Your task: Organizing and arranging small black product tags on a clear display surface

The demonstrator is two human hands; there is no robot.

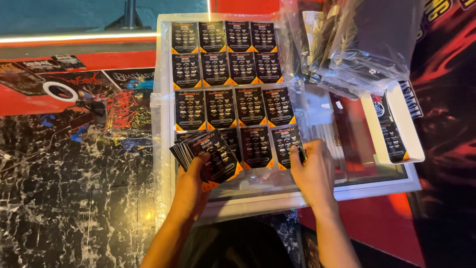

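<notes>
— Fingers (pixel 297 149) of the right hand (pixel 312 173) press down on the bottom-right card (pixel 287 146), pinching its edge flat against the sheet, probably to square it with its neighbours.

— And the left hand (pixel 191 186)?

— Its fingers are clenched around a fanned stack of cards (pixel 208 156), thumb on top, so single cards can slide off one at a time (the fan overlaps the left end of the bottom row).

— Where do the cards lie?

— In a grid of black-and-orange cards (pixel 230 87), four across, on a clear plastic sheet (pixel 161 99) spread over a white tray (pixel 317 196). The top three rows look full; the fourth holds three cards that I can see, with the fan hiding its left end.

— What's around that?

— A pile of bagged dark items (pixel 357 44) leans over the tray's top right corner, and a white box (pixel 404 129) with one more card sits just beside it. All of this rests on a worktop (pixel 59 188) covered in dark marbled and red printed graphics.
</notes>
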